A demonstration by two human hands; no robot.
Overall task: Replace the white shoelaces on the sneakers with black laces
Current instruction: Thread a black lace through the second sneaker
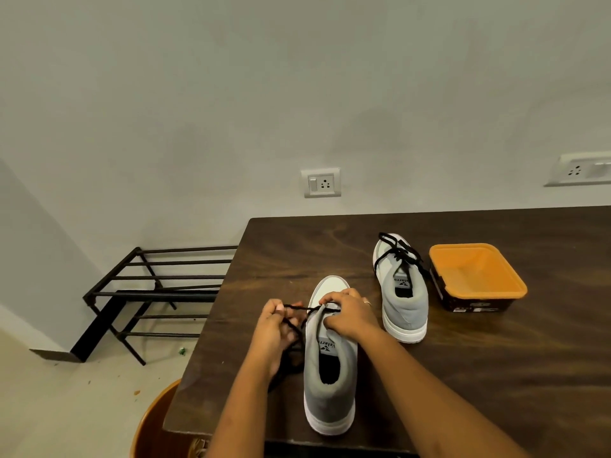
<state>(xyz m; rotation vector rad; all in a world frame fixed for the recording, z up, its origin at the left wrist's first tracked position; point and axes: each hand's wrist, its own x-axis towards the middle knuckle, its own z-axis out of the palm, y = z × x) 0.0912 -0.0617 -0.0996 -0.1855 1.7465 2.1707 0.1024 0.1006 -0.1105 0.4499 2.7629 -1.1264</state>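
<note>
Two grey sneakers with white soles stand on the dark wooden table (479, 375), heels toward me. The near sneaker (329, 385) sits by the table's left front edge. My left hand (276, 328) pinches a black lace (292, 345) just left of that shoe; the lace runs across the eyelets and hangs down along the shoe's left side. My right hand (348, 314) rests curled on the front of the tongue and holds the lace there. The far sneaker (401, 292) carries a black lace (398, 251) with loose ends spread over its front.
An orange-rimmed plastic tub (476, 279) stands right of the far sneaker. Left of the table, a black metal rack (155, 292) stands on the floor against the wall. An orange chair (155, 424) shows under the table's front left corner.
</note>
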